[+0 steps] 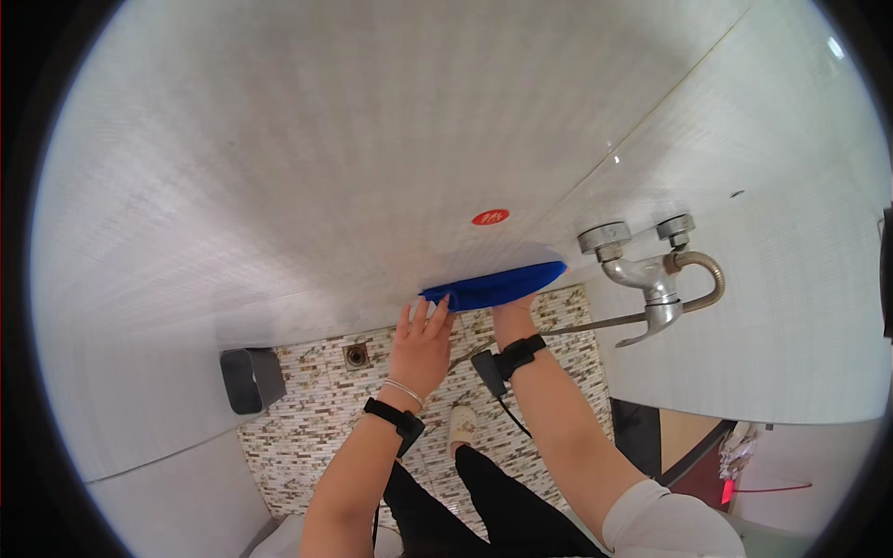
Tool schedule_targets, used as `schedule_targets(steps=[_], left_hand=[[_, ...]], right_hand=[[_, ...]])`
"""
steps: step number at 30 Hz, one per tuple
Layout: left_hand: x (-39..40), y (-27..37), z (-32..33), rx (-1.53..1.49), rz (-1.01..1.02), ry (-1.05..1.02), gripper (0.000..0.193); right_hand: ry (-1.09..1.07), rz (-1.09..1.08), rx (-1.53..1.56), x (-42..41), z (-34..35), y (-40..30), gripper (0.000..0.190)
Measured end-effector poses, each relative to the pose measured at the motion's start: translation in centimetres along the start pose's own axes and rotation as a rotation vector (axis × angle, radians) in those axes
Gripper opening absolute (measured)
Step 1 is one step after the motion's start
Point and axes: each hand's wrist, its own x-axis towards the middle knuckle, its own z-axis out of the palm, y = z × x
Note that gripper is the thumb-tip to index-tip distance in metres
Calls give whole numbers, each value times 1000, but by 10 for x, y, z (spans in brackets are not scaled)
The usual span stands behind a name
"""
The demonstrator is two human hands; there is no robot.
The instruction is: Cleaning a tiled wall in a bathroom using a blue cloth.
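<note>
A blue cloth [499,286] lies against the pale wall [349,174], its left end bunched. My right hand [515,309] is at the cloth's right part; most of its fingers are hidden behind the fabric. Close to the bunched end, my left hand [424,349] has its fingers spread, and a fingertip touches the cloth's lower edge. Just above the cloth, a red oval sticker [490,217] bearing writing is stuck to the wall. Both wrists wear black straps with small devices.
A chrome mixer tap [645,279] with a metal hose [593,325] juts from the wall at right. A grey bin [251,381] is fixed or standing at left. A floor drain [356,356] sits in the patterned tile floor [314,425]. My foot wears a cream clog [462,429].
</note>
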Motion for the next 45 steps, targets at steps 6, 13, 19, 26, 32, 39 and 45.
schedule_targets(steps=[6,13,19,26,32,39,45], left_hand=[[-28,-18,6,-24,-151,27,54],[-20,2,-1,-181,-460,270,66],[2,-23,-28,-673,-657,804,66],[-15,-94,-75,-409,-1047,1192,48],[-9,-107,-16,-578,-1055,1179,62],[-69,-151,43,-782,-1289,934,68],[-95,-233,-72,-532,-1069,1278,75]], right_hand=[[50,84,-116,-80,-12,39,68],[-55,-148,-451,-101,77,10,91],[-652,-1196,-997,-163,201,-59,90],[-1085,-1634,-1299,-154,192,-28,42],[-1254,-1898,-1669,-115,112,47,36],[-1627,-1550,-1781,-155,133,73,44],[-1005,-1795,-1558,-245,251,99,58]])
